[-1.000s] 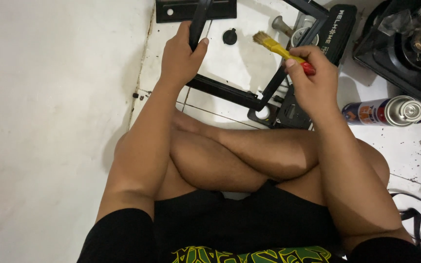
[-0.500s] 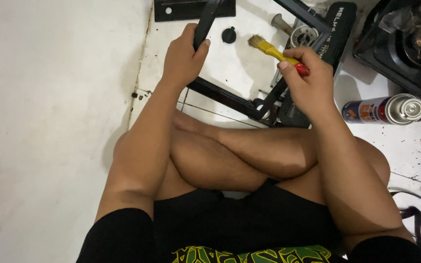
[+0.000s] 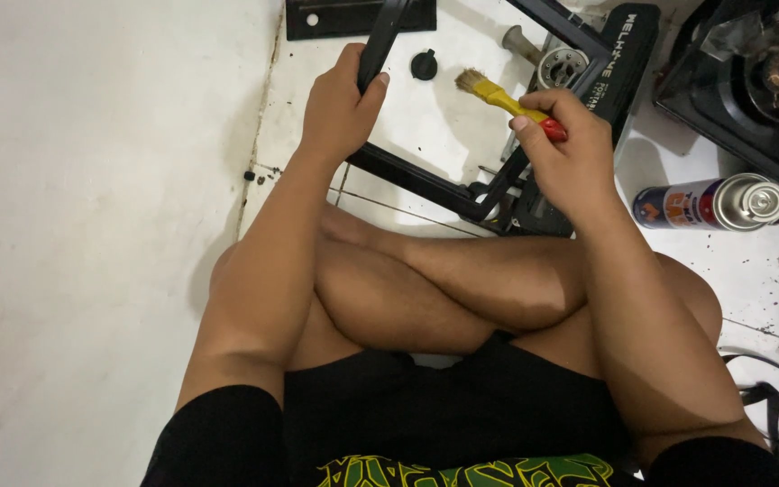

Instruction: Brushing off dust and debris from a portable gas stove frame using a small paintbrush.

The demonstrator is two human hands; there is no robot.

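Black metal framing [image 3: 426, 176] is lying on the white tiled floor [image 3: 426, 108] before the seated person's crossed legs. The left hand [image 3: 340, 108] is clamping 1 upright bar [image 3: 380, 41] with fingers wrapped shut — apparently steadying the frame. The right hand [image 3: 570, 158] is pinching a yellow-handled brush [image 3: 502, 95], fingers closed on its red end, bristles angling toward a round metal fitting [image 3: 561, 65] — a pose suiting dusting. A spray can [image 3: 710, 203] is lying just right.

Spray can [image 3: 710, 203] lying on white tiled floor [image 3: 92, 225]; small black knob [image 3: 424, 65]; black cable [image 3: 773, 406].
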